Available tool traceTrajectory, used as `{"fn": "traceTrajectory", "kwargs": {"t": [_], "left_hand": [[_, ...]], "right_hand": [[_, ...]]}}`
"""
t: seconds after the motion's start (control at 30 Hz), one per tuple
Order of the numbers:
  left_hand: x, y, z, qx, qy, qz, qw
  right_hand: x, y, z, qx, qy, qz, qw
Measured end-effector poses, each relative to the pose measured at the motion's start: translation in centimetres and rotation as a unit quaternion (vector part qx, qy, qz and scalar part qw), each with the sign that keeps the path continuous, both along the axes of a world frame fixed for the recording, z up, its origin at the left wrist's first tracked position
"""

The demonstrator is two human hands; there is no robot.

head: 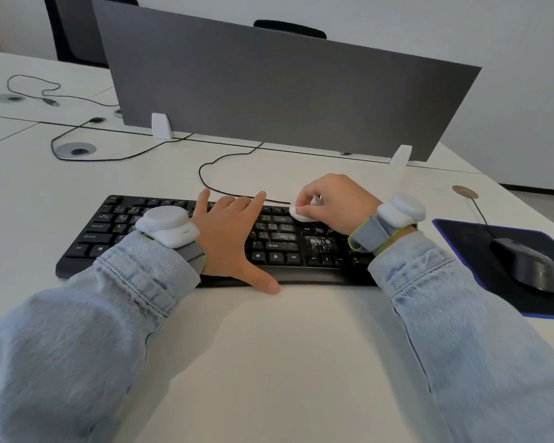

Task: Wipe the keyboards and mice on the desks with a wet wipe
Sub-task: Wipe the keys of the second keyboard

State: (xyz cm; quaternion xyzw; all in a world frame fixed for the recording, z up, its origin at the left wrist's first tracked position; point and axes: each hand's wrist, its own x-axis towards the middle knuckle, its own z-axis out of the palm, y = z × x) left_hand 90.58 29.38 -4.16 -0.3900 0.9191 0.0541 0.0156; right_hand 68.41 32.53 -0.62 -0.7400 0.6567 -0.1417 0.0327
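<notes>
Smooth white desk (269, 346) under a flat black keyboard (279, 231). Left hand (227, 238) lies flat on its keys, fingers spread; right hand (336, 203) pinches a crumpled white wipe (301, 214) against dusty upper keys beneath its fingertips.

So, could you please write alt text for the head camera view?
A person's right hand pinches a white wipe against a black keyboard while the left hand lies flat on its keys. A black mouse sits on a mat to the right.

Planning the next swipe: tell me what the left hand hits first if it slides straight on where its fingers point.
Likely the black cable just behind the keyboard; beyond that, the grey divider. The left hand lies flat on the keys.
</notes>
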Motion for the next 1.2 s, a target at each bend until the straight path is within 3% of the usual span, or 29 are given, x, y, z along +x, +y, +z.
{"fn": "traceTrajectory", "kwargs": {"t": [0.33, 0.5, 0.8, 1.0, 1.1, 1.2], "left_hand": [[0.0, 0.0, 0.0, 0.006, -0.003, -0.001, 1.0], [0.0, 0.0, -0.1, 0.002, 0.001, -0.001, 1.0], [-0.1, 0.1, -0.2, -0.002, 0.001, 0.001, 1.0], [0.0, -0.1, -0.4, 0.0, 0.008, -0.001, 1.0], [0.0, -0.1, -0.4, 0.002, 0.008, 0.0, 1.0], [-0.1, 0.0, -0.3, 0.002, 0.005, 0.002, 1.0]], "right_hand": [[-2.4, 2.0, 1.3, 0.016, 0.106, -0.09, 0.99], [0.1, 2.5, 0.8, -0.068, -0.006, -0.009, 0.998], [-1.5, 2.6, 0.6, 0.006, 0.052, -0.037, 0.998], [-1.8, 2.7, 1.1, -0.009, 0.102, -0.074, 0.992], [-1.1, 2.9, 1.2, -0.067, 0.051, -0.054, 0.995], [0.9, 2.9, 0.2, -0.052, 0.028, 0.003, 0.998]]}}
